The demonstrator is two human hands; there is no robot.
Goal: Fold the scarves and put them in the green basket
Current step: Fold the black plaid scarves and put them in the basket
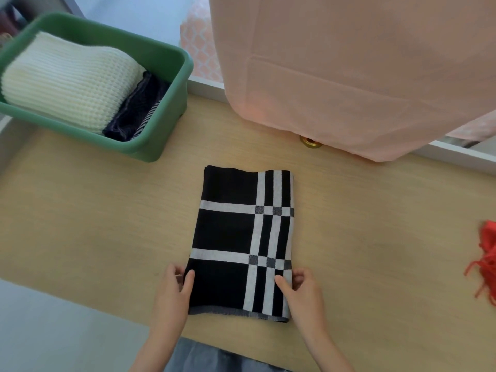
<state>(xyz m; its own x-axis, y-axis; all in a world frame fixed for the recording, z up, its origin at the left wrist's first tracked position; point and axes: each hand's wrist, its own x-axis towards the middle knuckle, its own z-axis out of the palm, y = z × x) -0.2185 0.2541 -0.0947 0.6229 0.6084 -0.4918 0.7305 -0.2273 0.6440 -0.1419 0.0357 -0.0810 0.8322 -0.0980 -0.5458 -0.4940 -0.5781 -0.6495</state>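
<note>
The folded black-and-white plaid scarf (241, 242) lies flat in the middle of the pale wooden bench (94, 224). Its long axis runs from the person's near edge away toward the far side, leaning slightly left at the far end. The paired white stripes run lengthwise along its right side, and a grey hem lies along the near short edge. The left grip (174, 289) pinches the scarf's near left edge, thumb on top of the cloth and fingers curled at the side. The right grip (303, 289) pinches the near right edge the same way. The green basket (166, 122) sits at the far left of the bench, well apart from the scarf. It holds a folded cream knit scarf (67, 81) with a dark folded scarf (137, 111) just beside it. A pink cloth (349, 76) hangs at the far right, and red fringe (485, 253) shows at the right edge.
</note>
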